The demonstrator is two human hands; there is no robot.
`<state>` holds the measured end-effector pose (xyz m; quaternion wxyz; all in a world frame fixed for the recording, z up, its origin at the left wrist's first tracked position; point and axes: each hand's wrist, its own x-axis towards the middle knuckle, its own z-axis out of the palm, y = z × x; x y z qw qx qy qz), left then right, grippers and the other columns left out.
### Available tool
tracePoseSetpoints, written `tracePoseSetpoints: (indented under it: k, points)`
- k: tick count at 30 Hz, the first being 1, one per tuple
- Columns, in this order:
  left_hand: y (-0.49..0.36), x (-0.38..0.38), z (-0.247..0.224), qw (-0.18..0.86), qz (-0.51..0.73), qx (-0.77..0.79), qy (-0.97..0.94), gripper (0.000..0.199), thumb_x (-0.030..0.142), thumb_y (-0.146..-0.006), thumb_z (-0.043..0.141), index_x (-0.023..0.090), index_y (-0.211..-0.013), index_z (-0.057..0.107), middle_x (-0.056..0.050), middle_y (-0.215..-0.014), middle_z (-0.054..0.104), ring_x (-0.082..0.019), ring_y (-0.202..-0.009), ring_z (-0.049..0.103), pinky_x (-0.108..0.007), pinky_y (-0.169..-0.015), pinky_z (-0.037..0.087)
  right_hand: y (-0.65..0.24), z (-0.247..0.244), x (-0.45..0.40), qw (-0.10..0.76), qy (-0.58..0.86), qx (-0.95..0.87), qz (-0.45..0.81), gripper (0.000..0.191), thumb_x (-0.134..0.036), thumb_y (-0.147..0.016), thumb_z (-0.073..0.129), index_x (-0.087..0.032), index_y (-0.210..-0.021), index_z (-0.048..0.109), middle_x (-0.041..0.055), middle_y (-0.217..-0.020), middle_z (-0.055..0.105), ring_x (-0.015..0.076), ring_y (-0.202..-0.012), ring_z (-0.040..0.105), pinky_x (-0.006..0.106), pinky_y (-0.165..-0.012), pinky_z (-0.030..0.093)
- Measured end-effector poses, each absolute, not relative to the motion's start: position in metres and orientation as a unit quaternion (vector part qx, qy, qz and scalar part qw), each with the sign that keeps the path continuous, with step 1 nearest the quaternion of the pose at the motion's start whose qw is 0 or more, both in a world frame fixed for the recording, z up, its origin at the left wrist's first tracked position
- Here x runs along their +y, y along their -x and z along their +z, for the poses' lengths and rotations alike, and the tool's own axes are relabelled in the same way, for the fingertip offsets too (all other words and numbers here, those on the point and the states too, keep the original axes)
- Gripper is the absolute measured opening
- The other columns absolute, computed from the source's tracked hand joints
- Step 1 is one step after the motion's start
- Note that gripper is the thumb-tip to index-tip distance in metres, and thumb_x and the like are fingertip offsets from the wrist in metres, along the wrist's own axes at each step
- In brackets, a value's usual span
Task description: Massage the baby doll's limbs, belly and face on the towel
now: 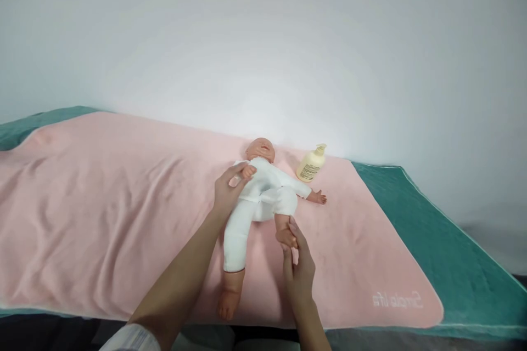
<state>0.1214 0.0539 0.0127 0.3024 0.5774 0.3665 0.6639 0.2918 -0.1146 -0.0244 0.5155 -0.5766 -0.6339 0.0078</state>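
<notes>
A baby doll (260,186) with a white cloth body lies on its back on a pink blanket (135,219), its head toward the wall. My left hand (228,186) is closed around the doll's hand at the left side of its chest. Lower down, my right hand (299,266) grips the doll's foot (286,237) on the right, and that leg is bent at the knee. The other leg (234,241) lies straight toward me. One doll arm stretches out to the right with its fingers spread.
A pale yellow pump bottle (312,164) stands on the blanket to the right of the doll's head. Green cloth (415,219) shows beneath the blanket at both sides. A plain white wall (263,38) rises behind. The front edge of the bed or table runs along the bottom.
</notes>
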Motion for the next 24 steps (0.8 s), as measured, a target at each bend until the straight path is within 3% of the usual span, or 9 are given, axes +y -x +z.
tracePoseSetpoints:
  k: [12,17,21,24]
  points:
    - [-0.119,0.061,0.0,0.279,0.541,0.255,-0.751,0.026,0.014,-0.077,0.069,0.024,-0.1,0.075,-0.006,-0.109,0.073,-0.024,-0.115,0.062,-0.043,-0.101,0.049,-0.295,0.01,-0.072,0.512,0.59,-0.622,0.052,0.044,-0.031,-0.097,0.044,-0.024,-0.14,0.044,0.0076,-0.139,0.054,0.0212,-0.128,0.052,0.035,-0.097,0.051]
    - [-0.117,0.06,0.007,0.369,0.567,0.282,-0.68,0.028,0.015,-0.07,0.075,0.025,-0.096,0.076,-0.007,-0.108,0.072,-0.026,-0.115,0.062,-0.044,-0.104,0.046,-0.292,0.006,-0.081,0.524,0.583,-0.619,0.061,0.043,-0.031,-0.097,0.044,-0.02,-0.139,0.045,0.0108,-0.138,0.054,0.0232,-0.128,0.052,0.04,-0.1,0.05]
    - [-0.113,0.063,0.013,0.414,0.637,0.331,-0.56,0.032,0.02,-0.062,0.081,0.02,-0.094,0.076,-0.008,-0.105,0.073,-0.026,-0.107,0.065,-0.044,-0.104,0.044,-0.291,-0.002,-0.097,0.525,0.58,-0.619,0.067,0.043,-0.028,-0.096,0.044,-0.02,-0.139,0.046,0.0112,-0.139,0.053,0.0237,-0.128,0.052,0.04,-0.1,0.05]
    - [-0.108,0.069,0.015,0.432,0.712,0.335,-0.44,0.032,0.024,-0.064,0.082,0.015,-0.095,0.074,-0.009,-0.103,0.072,-0.025,-0.103,0.066,-0.042,-0.101,0.047,-0.291,-0.011,-0.113,0.522,0.583,-0.618,0.072,0.043,-0.026,-0.096,0.045,-0.022,-0.138,0.047,0.0105,-0.138,0.054,0.0233,-0.126,0.054,0.038,-0.098,0.052]
